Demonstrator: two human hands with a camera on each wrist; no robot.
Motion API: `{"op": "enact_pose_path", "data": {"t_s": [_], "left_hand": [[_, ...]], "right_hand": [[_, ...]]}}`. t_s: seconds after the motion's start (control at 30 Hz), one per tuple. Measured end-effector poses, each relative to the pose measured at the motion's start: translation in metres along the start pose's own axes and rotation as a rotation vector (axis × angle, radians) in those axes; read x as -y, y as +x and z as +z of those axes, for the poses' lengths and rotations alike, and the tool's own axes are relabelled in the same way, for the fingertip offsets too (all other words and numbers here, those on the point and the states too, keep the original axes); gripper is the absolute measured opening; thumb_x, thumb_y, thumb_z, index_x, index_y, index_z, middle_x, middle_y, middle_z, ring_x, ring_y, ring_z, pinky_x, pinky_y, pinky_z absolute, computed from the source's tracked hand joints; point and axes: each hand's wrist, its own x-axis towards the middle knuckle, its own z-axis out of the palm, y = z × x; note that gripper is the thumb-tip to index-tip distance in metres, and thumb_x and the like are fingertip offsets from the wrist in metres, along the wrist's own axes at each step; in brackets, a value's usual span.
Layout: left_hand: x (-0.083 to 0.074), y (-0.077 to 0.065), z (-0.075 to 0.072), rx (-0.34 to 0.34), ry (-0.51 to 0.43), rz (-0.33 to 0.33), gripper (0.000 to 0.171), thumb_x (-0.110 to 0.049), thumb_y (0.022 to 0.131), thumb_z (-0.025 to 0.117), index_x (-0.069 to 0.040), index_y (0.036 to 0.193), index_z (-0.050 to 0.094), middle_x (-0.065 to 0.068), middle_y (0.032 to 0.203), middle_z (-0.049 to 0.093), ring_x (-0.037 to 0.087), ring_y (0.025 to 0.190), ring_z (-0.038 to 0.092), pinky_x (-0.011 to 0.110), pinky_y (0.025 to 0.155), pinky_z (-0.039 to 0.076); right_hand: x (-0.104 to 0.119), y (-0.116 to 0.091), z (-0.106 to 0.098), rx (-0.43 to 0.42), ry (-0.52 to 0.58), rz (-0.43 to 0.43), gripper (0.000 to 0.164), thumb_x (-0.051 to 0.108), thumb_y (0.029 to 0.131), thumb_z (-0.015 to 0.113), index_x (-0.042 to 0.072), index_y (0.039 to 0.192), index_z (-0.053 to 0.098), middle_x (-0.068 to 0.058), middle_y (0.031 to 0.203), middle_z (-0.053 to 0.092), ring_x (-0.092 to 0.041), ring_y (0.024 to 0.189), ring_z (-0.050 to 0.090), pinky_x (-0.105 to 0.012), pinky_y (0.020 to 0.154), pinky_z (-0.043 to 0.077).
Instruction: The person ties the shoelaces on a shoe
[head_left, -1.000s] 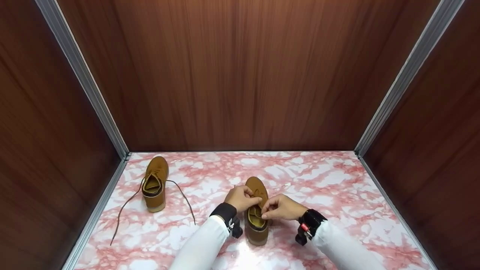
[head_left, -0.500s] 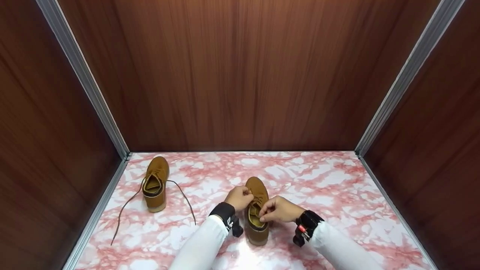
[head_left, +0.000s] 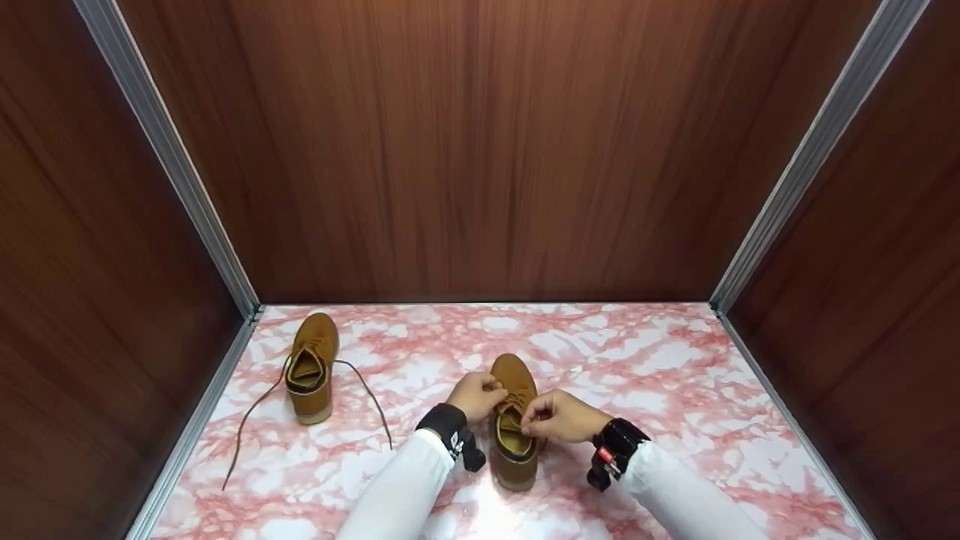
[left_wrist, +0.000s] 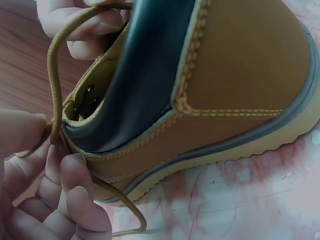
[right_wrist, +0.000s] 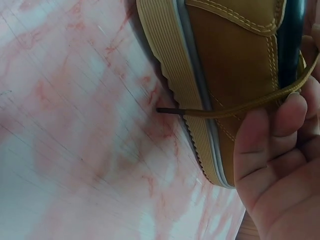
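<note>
While both hands meet over the near shoe (head_left: 514,420), the left hand (head_left: 477,395) pinches its lace (left_wrist: 54,85) between thumb and curled fingers (left_wrist: 67,180), just at the eyelets on that hand's side of the tongue; from the pinch the lace rises in a loop toward the right hand (head_left: 559,417) and a loose end trails down past the fingers onto the marbled surface (head_left: 660,375); the right hand, directly across the shoe's opening from the left, has its fingers curled in and pinches the lace's other strand, which in the right wrist view runs taut across the fingertips (right_wrist: 287,117) and down over the shoe's side, its dark tip (right_wrist: 167,110) lying against the ribbed sole; the shoe itself stands upright on its sole between the two wrists, toe pointing away from the person, heel toward them; each wrist carries a black strap with a small device, and white sleeves cover the forearms; well apart from the grip, off beyond the left hand near the left wall, a second shoe (head_left: 310,367) of the same tan colour stands upright, its laces (head_left: 255,409) undone and spread across the surface on both sides; wood-grain panels (head_left: 480,150) close in the back and the sides.
</note>
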Motion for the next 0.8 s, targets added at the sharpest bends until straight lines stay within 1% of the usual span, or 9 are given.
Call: {"op": "enact_pose_path", "data": {"t_s": [0.1,0.23,0.33,0.4,0.47,0.63,0.7,0.8], "left_hand": [[0.0,-0.001,0.0,-0.003,-0.019,-0.01,0.014,-0.008,0.095,0.07,-0.005,0.082,0.067,-0.007,0.073,0.053,0.009,0.071,0.052,0.021,0.069,0.043],[0.0,-0.001,-0.001,0.0,-0.045,-0.023,0.012,-0.007,0.094,0.07,-0.002,0.084,0.068,-0.007,0.072,0.053,0.008,0.069,0.052,0.02,0.067,0.044],[0.001,-0.001,-0.001,0.0,-0.051,-0.023,0.011,-0.007,0.095,0.071,-0.001,0.086,0.069,-0.007,0.073,0.054,0.008,0.068,0.052,0.02,0.067,0.043],[0.001,-0.001,-0.001,0.0,-0.056,-0.023,0.01,-0.006,0.095,0.071,0.0,0.086,0.07,-0.007,0.073,0.054,0.008,0.068,0.052,0.02,0.066,0.043],[0.001,-0.001,0.0,0.005,-0.07,-0.028,0.009,-0.006,0.095,0.071,0.0,0.087,0.07,-0.006,0.073,0.055,0.008,0.066,0.053,0.019,0.064,0.044],[0.0,-0.002,-0.001,0.019,-0.108,-0.043,0.009,-0.004,0.095,0.07,0.001,0.089,0.07,-0.006,0.072,0.055,0.008,0.063,0.053,0.019,0.06,0.044],[0.0,-0.003,-0.001,0.022,-0.112,-0.041,0.009,-0.004,0.096,0.069,0.002,0.09,0.07,-0.005,0.072,0.055,0.009,0.063,0.054,0.019,0.06,0.044],[0.0,-0.002,-0.001,0.027,-0.107,-0.033,0.01,-0.004,0.096,0.069,0.003,0.09,0.071,-0.005,0.072,0.055,0.01,0.063,0.055,0.018,0.058,0.044]], "right_hand": [[0.001,0.0,-0.004,-0.013,0.005,0.005,0.007,0.014,0.095,0.074,0.008,0.092,0.077,-0.008,0.094,0.077,0.0,0.082,0.064,-0.018,0.076,0.052],[0.002,-0.001,-0.007,-0.026,0.014,0.038,0.007,0.011,0.095,0.072,0.007,0.093,0.077,-0.012,0.094,0.077,-0.001,0.076,0.062,-0.018,0.067,0.05],[0.002,-0.001,-0.009,-0.034,0.029,0.069,0.008,0.008,0.094,0.07,0.006,0.096,0.076,-0.011,0.091,0.077,-0.002,0.069,0.059,-0.017,0.059,0.048],[0.001,-0.001,-0.01,-0.04,0.039,0.076,0.009,0.007,0.094,0.068,0.005,0.098,0.076,-0.01,0.09,0.076,-0.003,0.067,0.058,-0.017,0.058,0.048],[0.001,-0.001,-0.011,-0.051,0.044,0.07,0.008,0.009,0.095,0.07,0.006,0.099,0.076,-0.01,0.09,0.076,-0.004,0.068,0.059,-0.017,0.059,0.048],[-0.002,0.001,-0.012,-0.102,0.029,0.03,0.01,0.019,0.095,0.077,0.01,0.098,0.079,-0.011,0.093,0.079,-0.001,0.074,0.062,-0.017,0.066,0.05],[-0.003,0.001,-0.012,-0.13,0.01,0.01,0.01,0.021,0.095,0.078,0.011,0.097,0.08,-0.011,0.094,0.079,0.001,0.076,0.064,-0.017,0.069,0.05],[-0.005,0.002,-0.012,-0.166,-0.009,-0.023,0.011,0.02,0.094,0.078,0.01,0.097,0.081,-0.012,0.093,0.079,0.001,0.077,0.063,-0.016,0.07,0.05]]}}
